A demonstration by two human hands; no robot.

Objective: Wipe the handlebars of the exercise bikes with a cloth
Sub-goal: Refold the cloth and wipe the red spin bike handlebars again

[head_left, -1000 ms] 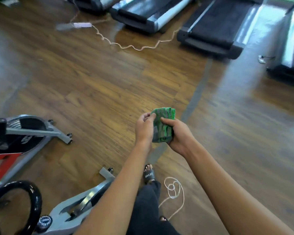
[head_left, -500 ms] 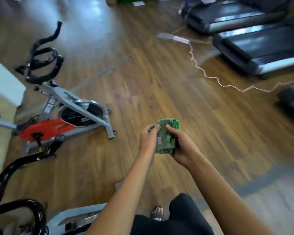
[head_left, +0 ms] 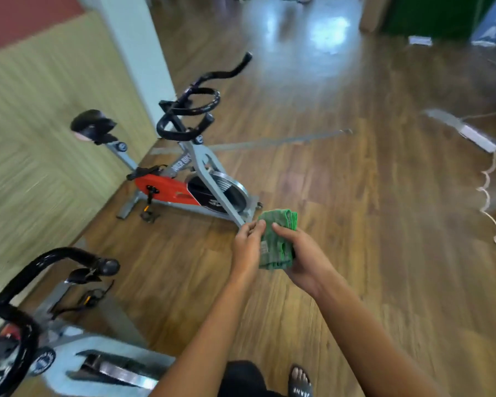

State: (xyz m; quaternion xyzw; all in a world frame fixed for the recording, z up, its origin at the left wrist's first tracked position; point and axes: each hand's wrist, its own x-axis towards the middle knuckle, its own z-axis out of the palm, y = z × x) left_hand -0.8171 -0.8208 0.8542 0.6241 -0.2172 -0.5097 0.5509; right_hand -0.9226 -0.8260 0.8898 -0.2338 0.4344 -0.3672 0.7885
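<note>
Cloth: green, folded into a thick pad, held in mid-air at the centre of the view.
Handling: likely light, soft and floppy, not fragile. It may unfold unless gripped across its layers, so it is best pressed flat in one palm.
Right hand: cradles the cloth from below, thumb on top.
Left hand: fingertips pinch the cloth's left edge.
Far handlebars: black, at 11 o'clock from the cloth, well apart.
Near handlebars: at 9 o'clock, untouched.

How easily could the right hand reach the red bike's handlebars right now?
Probably not yet: the right hand, holding the cloth with the left hand, is well short of the handlebars. Only bare floor lies between.
</note>
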